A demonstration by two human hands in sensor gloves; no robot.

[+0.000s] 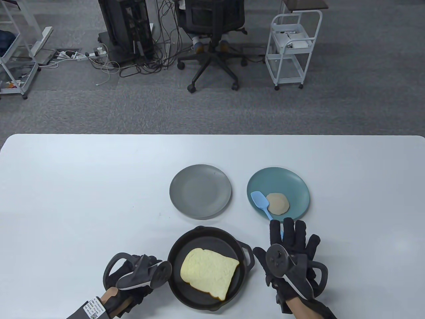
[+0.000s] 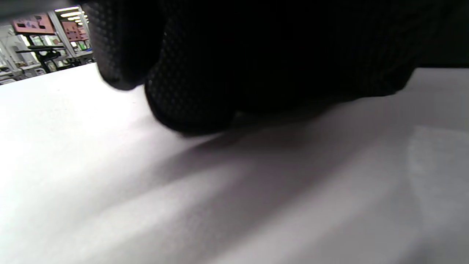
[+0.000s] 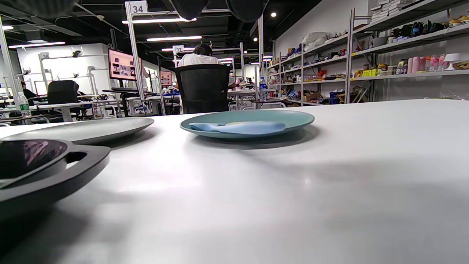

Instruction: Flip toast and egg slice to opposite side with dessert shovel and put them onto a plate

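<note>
Reaching with spread right hand (image 1: pixel 292 252) toward shovel (image 1: pixel 262 203) at twelve o'clock; grip its handle low. Left hand (image 1: pixel 132 275): grip unclear.

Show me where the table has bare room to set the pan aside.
The table's left half, left of the grey plate and pan, is bare. So is the strip beyond both plates. It is crowded between pan, teal plate and right hand.

left hand (image 1: pixel 132 275): fingers curled | right hand (image 1: pixel 292 256): flat, fingers spread
</note>
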